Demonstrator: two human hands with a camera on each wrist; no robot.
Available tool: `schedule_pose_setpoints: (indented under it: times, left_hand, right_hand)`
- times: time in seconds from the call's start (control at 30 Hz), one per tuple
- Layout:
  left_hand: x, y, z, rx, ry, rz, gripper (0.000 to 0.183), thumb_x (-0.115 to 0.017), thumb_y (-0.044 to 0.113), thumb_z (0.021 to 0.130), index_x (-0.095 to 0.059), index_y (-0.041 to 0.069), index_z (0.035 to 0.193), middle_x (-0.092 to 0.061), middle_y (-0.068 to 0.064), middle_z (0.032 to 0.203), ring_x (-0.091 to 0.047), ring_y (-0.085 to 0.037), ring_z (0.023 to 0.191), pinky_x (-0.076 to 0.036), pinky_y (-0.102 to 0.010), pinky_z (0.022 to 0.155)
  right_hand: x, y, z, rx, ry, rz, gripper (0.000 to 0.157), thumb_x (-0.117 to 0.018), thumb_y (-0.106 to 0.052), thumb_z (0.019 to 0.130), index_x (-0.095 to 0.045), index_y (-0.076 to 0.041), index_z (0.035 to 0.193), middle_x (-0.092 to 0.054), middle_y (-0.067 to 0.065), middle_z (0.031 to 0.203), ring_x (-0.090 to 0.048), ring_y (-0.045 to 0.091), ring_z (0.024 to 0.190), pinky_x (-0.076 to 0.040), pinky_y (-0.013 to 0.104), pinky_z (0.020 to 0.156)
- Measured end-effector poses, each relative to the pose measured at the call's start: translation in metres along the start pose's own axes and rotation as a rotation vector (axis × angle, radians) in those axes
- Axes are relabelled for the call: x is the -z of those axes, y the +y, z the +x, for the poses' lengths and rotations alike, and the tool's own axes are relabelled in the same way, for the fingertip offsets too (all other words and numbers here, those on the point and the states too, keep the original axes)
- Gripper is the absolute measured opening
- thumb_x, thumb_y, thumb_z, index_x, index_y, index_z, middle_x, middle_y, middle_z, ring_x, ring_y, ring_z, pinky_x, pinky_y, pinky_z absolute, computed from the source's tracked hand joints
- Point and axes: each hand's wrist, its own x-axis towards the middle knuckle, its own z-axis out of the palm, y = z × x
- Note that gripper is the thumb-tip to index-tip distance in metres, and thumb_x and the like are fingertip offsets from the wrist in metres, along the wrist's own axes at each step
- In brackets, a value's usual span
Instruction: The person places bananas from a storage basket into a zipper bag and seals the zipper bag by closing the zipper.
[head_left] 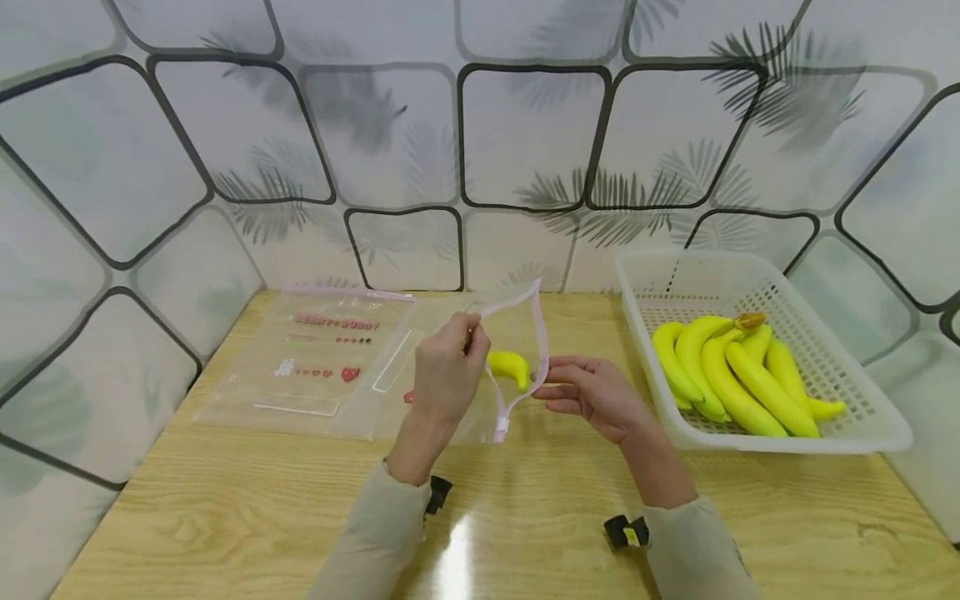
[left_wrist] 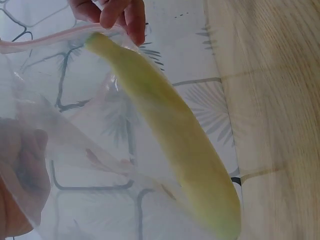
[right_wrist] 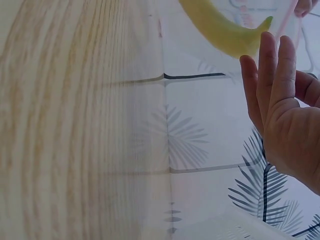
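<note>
A yellow banana lies inside a clear zip bag with a pink-edged mouth spread wide. My left hand pinches the bag by one side of its mouth. At the opposite side, my right hand has its fingers extended, fingertips right at the pink rim beside the banana's stem end. In the left wrist view the whole banana shows slanting through the film. The right wrist view shows straight fingers next to the banana's tip, the thumb partly behind them.
A white perforated basket with several bananas stands at the right. Another clear zip bag, printed with red lettering and hearts, lies flat on the wooden table at the left. A patterned curtain surrounds the table.
</note>
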Motion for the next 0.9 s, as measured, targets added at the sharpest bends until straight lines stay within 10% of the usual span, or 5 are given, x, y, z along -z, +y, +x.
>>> schedule_pose_setpoints:
  times: [0.17, 0.9]
  left_hand:
    - [0.0, 0.0, 0.001, 0.002, 0.004, -0.005, 0.007, -0.062, -0.013, 0.082, -0.065, -0.008, 0.086, -0.053, -0.007, 0.059, -0.04, -0.011, 0.048, -0.034, -0.018, 0.043]
    - [0.02, 0.011, 0.011, -0.177, 0.057, 0.187, 0.007, -0.068, -0.01, 0.078, -0.065, -0.005, 0.082, -0.059, -0.008, 0.061, -0.051, -0.015, 0.046, -0.046, -0.024, 0.044]
  right_hand:
    - [0.0, 0.0, 0.0, 0.011, -0.012, 0.023, 0.021, -0.048, -0.003, 0.102, -0.067, -0.002, 0.111, -0.073, 0.008, 0.101, -0.074, 0.018, 0.085, -0.058, 0.026, 0.073]
    - [-0.042, -0.022, -0.005, 0.143, 0.111, -0.178, 0.041, -0.059, -0.011, 0.1, -0.053, 0.01, 0.135, -0.069, 0.01, 0.114, -0.072, 0.016, 0.085, -0.059, 0.033, 0.076]
